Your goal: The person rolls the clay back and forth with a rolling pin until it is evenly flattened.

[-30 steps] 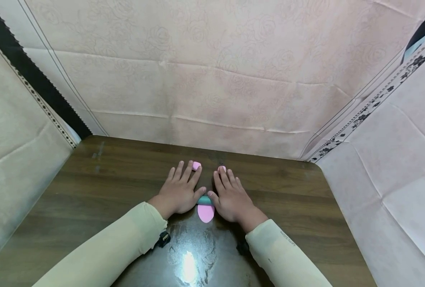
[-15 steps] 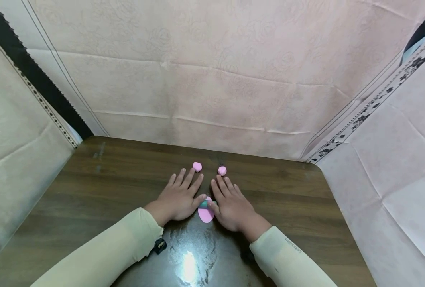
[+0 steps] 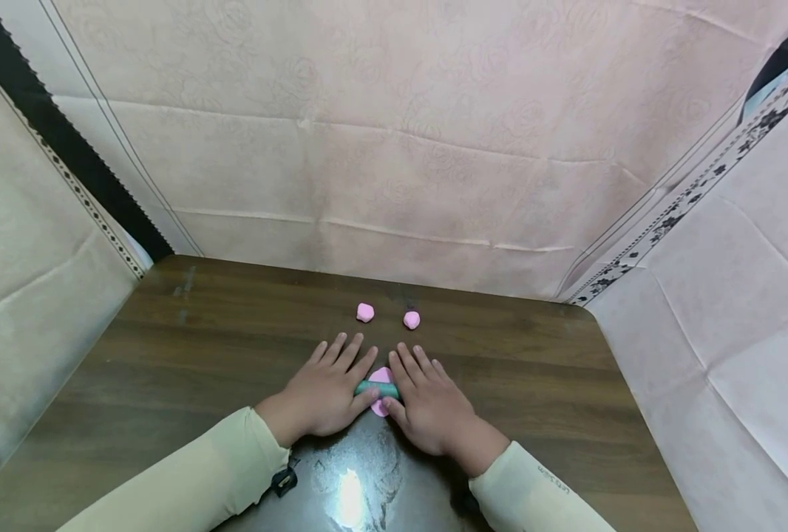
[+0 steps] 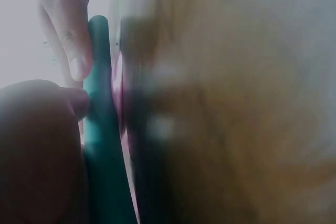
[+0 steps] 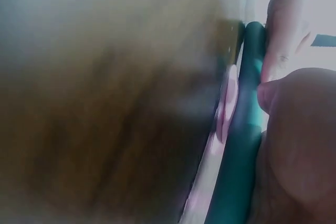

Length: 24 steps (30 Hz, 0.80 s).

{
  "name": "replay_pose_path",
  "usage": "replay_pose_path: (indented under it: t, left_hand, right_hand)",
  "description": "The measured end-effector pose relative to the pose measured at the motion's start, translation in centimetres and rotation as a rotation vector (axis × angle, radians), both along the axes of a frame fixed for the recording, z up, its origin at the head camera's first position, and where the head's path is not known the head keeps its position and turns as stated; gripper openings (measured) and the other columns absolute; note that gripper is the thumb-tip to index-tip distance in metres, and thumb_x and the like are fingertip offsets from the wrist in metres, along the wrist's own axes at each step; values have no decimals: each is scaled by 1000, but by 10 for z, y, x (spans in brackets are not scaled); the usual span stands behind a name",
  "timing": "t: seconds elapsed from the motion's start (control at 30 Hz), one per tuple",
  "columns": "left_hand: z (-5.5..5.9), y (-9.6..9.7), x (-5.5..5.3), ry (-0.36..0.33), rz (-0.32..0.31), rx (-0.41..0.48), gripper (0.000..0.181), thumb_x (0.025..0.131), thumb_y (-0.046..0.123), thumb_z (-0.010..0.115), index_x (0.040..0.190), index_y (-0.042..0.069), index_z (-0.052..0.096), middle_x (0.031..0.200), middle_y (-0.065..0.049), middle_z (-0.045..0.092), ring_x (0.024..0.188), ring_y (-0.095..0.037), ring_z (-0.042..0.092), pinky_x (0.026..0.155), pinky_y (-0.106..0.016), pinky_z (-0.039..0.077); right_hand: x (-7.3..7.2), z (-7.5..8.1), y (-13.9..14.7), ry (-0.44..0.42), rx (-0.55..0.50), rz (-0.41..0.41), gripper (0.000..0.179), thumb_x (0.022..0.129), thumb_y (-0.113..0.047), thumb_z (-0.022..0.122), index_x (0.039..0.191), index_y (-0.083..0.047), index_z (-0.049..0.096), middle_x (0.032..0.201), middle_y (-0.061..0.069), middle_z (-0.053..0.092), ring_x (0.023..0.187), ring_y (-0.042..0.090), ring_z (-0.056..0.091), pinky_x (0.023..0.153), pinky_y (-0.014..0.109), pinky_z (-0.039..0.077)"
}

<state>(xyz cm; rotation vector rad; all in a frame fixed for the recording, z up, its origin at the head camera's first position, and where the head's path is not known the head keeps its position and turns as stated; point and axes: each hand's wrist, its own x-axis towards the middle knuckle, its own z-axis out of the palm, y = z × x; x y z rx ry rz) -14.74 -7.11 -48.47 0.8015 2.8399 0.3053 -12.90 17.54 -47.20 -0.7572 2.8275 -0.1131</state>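
Observation:
A green rolling pin (image 3: pixel 386 389) lies crosswise on a flattened pink piece of dough or clay (image 3: pixel 382 374) at the middle of the table. My left hand (image 3: pixel 327 384) presses flat over the pin's left end, fingers straight and spread. Over the right end rests my right hand (image 3: pixel 430 403), its fingers also straight. Both thumbs reach in toward the pin's middle. Each wrist view shows the green rod (image 4: pixel 102 119) under the palm with the thin pink sheet (image 5: pixel 229 100) beneath it.
Two small pink lumps, a left one (image 3: pixel 365 312) and a right one (image 3: pixel 412 320), sit beyond the fingertips. The brown wooden table (image 3: pixel 234 318) meets pale cloth (image 3: pixel 394 185) at the back, with more cloth on both sides. Light glares off the near surface.
Both hands have drawn back toward the body, rolling the green pin nearer over the pink sheet. The two pink lumps, partly covered by fingers before, now show fully.

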Motion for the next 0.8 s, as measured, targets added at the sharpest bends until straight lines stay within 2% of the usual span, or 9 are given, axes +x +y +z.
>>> replay_pose_path:
  t: [0.27,0.43,0.8]
  left_hand:
    - [0,-3,21,-7,-17,46,82,117,69,38,182,21,24,190,-12,16,176,-46,11,139,-68,19]
    - [0,-6,34,-24,-22,78,82,117,69,37,182,21,23,190,-12,18,176,-45,11,139,-69,18]
    - [2,-9,57,-8,-40,128,89,114,74,36,182,18,23,189,-12,20,176,-45,13,139,-69,19]
  right_hand:
    - [19,-2,1,11,-23,12,79,120,-60,32,183,-15,14,191,9,9,178,37,10,140,61,23]
    - [30,-2,1,16,-36,21,79,120,-59,34,183,-15,14,191,9,9,178,37,10,140,62,22]
    - [50,-4,4,65,-46,40,79,120,-59,36,182,-13,18,191,10,12,177,39,13,139,64,25]
